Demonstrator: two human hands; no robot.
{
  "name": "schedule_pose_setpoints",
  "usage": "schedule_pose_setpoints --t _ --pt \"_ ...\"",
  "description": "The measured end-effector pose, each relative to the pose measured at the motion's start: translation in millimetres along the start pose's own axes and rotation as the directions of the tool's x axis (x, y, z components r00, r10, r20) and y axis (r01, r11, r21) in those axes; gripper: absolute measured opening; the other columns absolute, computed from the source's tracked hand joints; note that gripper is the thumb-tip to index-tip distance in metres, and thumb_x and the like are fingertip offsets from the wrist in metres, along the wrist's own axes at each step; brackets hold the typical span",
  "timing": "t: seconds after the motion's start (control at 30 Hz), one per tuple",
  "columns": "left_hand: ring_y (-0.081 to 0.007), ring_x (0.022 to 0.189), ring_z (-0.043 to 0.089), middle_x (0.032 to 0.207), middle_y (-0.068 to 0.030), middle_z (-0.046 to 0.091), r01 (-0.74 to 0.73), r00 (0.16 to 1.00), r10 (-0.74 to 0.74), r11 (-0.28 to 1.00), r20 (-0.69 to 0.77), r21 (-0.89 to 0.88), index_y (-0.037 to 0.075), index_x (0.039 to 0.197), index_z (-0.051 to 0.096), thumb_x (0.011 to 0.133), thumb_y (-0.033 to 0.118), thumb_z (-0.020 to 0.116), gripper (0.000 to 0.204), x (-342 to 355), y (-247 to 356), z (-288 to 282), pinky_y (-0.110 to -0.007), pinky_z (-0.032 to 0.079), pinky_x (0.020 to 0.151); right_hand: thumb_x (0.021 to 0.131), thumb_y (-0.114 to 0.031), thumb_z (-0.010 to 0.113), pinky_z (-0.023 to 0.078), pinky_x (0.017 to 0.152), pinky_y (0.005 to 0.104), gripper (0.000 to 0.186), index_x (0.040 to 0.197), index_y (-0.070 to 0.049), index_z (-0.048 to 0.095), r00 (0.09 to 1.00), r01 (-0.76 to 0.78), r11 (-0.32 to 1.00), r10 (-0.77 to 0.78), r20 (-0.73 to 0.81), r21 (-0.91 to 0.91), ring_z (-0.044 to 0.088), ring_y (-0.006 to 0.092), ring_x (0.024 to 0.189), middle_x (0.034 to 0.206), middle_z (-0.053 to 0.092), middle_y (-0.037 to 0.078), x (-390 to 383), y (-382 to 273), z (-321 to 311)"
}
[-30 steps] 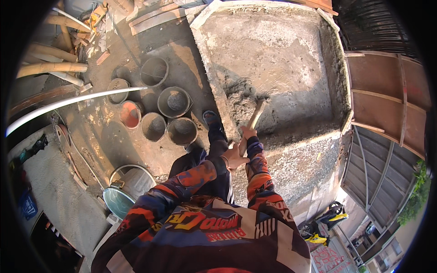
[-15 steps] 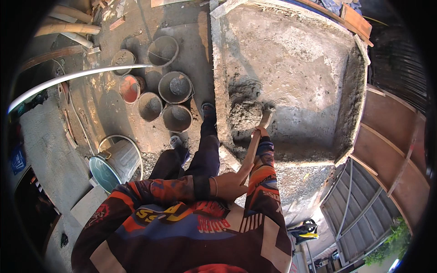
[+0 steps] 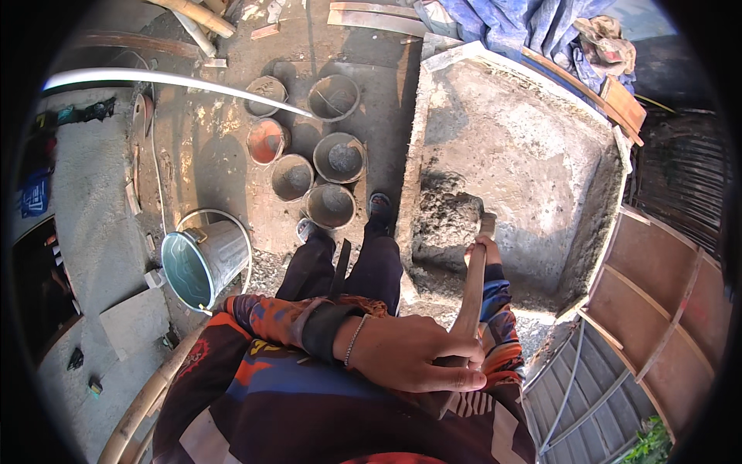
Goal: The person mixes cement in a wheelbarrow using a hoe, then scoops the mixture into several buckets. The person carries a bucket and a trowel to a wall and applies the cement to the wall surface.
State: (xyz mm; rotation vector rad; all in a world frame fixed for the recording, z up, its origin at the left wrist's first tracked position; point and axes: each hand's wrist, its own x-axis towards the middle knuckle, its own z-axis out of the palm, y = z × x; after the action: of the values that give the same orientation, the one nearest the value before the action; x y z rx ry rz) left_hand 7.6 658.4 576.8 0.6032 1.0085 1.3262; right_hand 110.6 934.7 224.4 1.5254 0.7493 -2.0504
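Note:
A wooden-handled shovel point(image 3: 468, 309) slants across the front of my body. My left hand point(image 3: 413, 352), with a bracelet at its wrist, is closed round the handle's top end, close to my torso. Farther down the shaft, my right hand point(image 3: 485, 249) is wrapped round it low, near the blade end. Most of the blade is hidden from view beyond that hand. A heap of wet grey mortar point(image 3: 447, 220) lies just left of the blade end, in the near left part of a shallow mixing trough point(image 3: 518, 139) with raised edges.
Left of the trough stand several buckets, one of them a reddish bucket point(image 3: 267, 141). A larger pail point(image 3: 209, 263) lies tilted nearer me. A white pipe point(image 3: 178, 83) crosses the upper left. Wooden panels point(image 3: 657, 286) lie at the right; a blue tarp point(image 3: 510, 23) is bunched beyond the trough.
The view has shifted, so the buckets and trough sit farther right. The shovel's top end and my left hand have come closer to my body; the shaft stands steeper in the picture.

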Motion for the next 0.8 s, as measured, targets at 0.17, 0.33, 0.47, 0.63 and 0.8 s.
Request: schedule_pose_setpoints --t 0.17,0.33,0.47,0.63,0.8 --pt "-0.0283 0.077 0.059 0.09 -0.0178 0.058 -0.165 0.98 0.171 0.984 -0.104 0.068 -0.001 0.113 0.045 0.089 0.038 0.042 0.045 -62.3 21.2 10.6 -0.034 0.045 0.065 0.072 -0.015 0.053 0.045 0.048 0.0356 0.016 0.073 -0.002 0.043 0.989 -0.082 0.956 0.112 0.093 -0.283 0.048 0.0231 0.05 0.06 0.047 0.012 -27.3 2.4 112.3" --pt "-0.0313 0.088 0.056 0.095 -0.0173 0.058 -0.097 0.98 0.106 0.993 -0.169 0.064 -0.002 0.117 0.044 0.088 0.034 0.044 0.046 -109.1 16.9 9.1 -0.035 0.042 0.076 0.073 -0.015 0.053 0.047 0.048 0.0373 0.016 0.074 -0.003 0.043 0.955 -0.163 0.924 0.235 0.179 -0.345 0.051 0.0244 0.049 0.059 0.049 0.012 -6.8 36.2 211.4" --pt "-0.0302 0.088 0.056 0.097 -0.0164 0.058 -0.084 0.938 0.07 0.996 -0.339 -0.026 -0.002 0.118 0.044 0.088 0.031 0.044 0.044 -169.4 -23.1 -14.6 -0.034 0.042 0.078 0.074 -0.014 0.055 0.047 0.047 0.0369 0.016 0.073 -0.004 0.043 0.965 -0.021 0.901 0.132 0.226 -0.433 0.051 0.0247 0.048 0.058 0.049 0.011 22.4 75.6 290.2" --pt "-0.0224 0.081 0.056 0.092 -0.0114 0.056 0.054 0.755 -0.045 0.999 -0.655 -0.006 0.004 0.11 0.05 0.084 0.029 0.055 0.036 -258.7 -116.0 -50.1 -0.03 0.042 0.072 0.074 -0.013 0.056 0.048 0.047 0.0408 0.015 0.073 0.0 0.047 0.985 0.092 0.903 -0.02 0.173 -0.419 0.053 0.0279 0.048 0.058 0.051 0.013 144.3 153.7 347.6" --pt "-0.0163 0.074 0.054 0.083 -0.0127 0.052 0.059 0.639 -0.509 0.78 -0.577 -0.623 0.01 0.128 0.022 0.072 0.013 0.067 0.072 -370.9 -300.2 -85.6 -0.032 0.044 0.063 0.071 -0.01 0.058 0.047 0.038 0.0398 0.015 0.07 0.002 0.048 0.969 0.245 0.875 -0.224 0.099 -0.416 0.051 0.0256 0.04 0.054 0.049 0.012 244.5 311.4 381.6"
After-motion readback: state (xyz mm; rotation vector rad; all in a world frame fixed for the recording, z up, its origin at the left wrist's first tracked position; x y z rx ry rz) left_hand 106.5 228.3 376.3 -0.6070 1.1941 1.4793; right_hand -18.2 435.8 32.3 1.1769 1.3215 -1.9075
